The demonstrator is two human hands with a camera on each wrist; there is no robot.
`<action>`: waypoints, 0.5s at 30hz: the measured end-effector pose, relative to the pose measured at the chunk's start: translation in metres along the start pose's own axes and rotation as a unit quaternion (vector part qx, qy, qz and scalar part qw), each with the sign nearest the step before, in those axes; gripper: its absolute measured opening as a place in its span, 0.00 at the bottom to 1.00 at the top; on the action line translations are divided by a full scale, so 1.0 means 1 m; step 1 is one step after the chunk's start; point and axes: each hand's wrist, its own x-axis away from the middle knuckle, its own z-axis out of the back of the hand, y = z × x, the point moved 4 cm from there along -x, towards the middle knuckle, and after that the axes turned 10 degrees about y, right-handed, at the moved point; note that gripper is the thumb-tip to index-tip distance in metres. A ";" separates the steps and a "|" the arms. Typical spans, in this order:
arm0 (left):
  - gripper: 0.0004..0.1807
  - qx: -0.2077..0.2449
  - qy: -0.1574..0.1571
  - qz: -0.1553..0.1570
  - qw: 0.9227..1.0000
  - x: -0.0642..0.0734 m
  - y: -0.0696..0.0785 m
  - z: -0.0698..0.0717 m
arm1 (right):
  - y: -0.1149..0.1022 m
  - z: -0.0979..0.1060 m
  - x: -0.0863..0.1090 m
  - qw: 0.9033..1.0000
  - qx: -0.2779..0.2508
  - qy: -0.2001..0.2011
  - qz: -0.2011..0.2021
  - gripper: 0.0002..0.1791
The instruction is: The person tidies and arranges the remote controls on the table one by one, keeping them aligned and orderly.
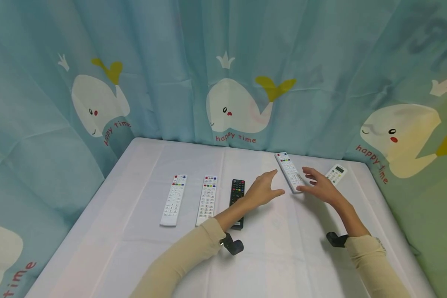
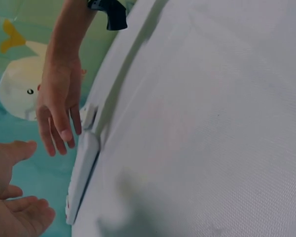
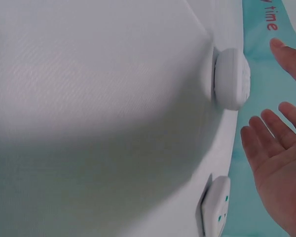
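Over the worktop [image 1: 275, 252], reaching in: left hand [image 1: 261, 189] and right hand [image 1: 319, 185], with the far remote [image 1: 289, 170] between. Far remote at the back, right of centre: white, flat, slanted, colour keys toward the curtain [image 1: 164, 82], near end angled to the right.

Left hand: thumb and fingers wide apart, holding nothing, just left of the far remote. Forearm crossing above the black remote [image 1: 237, 192], covering part of it.

Right hand: fingers [image 3: 266, 138] wide, thumb well apart from them, holding nothing. Poised just beside the far remote's near end, thumb overlapping that end in the head view; in the right wrist view, a gap between hand and remote. Behind this hand, farther right: small remote [image 1: 337, 174], white, tilted to the right, partly covered, little screen at its far end.

Farther left, in a loose row: black remote, then middle remote [image 1: 207, 196], then left remote [image 1: 174, 200]. Last two white, well apart, colour keys toward the back.

On both arms: beige sleeves [image 1: 186, 258]. At each wrist: a dark camera [image 1: 234, 245]. On the curtain: whales and red "happy time" lettering.
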 end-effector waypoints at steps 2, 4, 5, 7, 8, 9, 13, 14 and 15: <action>0.39 0.001 0.000 0.000 1.000 -0.002 0.002 -0.004 | 0.003 0.001 0.000 1.000 -0.006 -0.005 -0.004 0.46; 0.39 -0.001 0.000 0.001 1.000 -0.005 0.003 -0.009 | 0.006 0.002 0.000 1.000 -0.014 -0.010 -0.010 0.47; 0.40 -0.001 0.001 0.000 1.000 -0.006 0.004 -0.011 | 0.007 0.002 0.000 1.000 -0.016 -0.013 -0.013 0.47; 0.40 -0.002 0.004 -0.003 1.000 -0.008 0.005 -0.016 | 0.009 0.001 0.000 0.999 -0.023 -0.019 -0.015 0.48; 0.40 -0.002 0.005 -0.004 1.000 -0.009 0.006 -0.019 | 0.010 0.001 0.000 0.999 -0.027 -0.022 -0.016 0.48; 0.40 0.000 0.006 -0.006 1.000 -0.010 0.006 -0.021 | 0.010 0.001 -0.001 0.999 -0.029 -0.023 -0.018 0.48; 0.40 0.012 0.010 -0.009 1.000 -0.015 0.004 -0.032 | 0.011 -0.001 -0.001 0.999 -0.036 -0.034 -0.019 0.48; 0.40 0.016 0.010 -0.007 1.000 -0.016 0.003 -0.035 | 0.011 -0.001 -0.002 0.998 -0.037 -0.037 -0.022 0.48; 0.40 0.019 0.009 -0.007 1.000 -0.017 0.002 -0.038 | 0.012 -0.002 -0.002 0.998 -0.038 -0.040 -0.024 0.47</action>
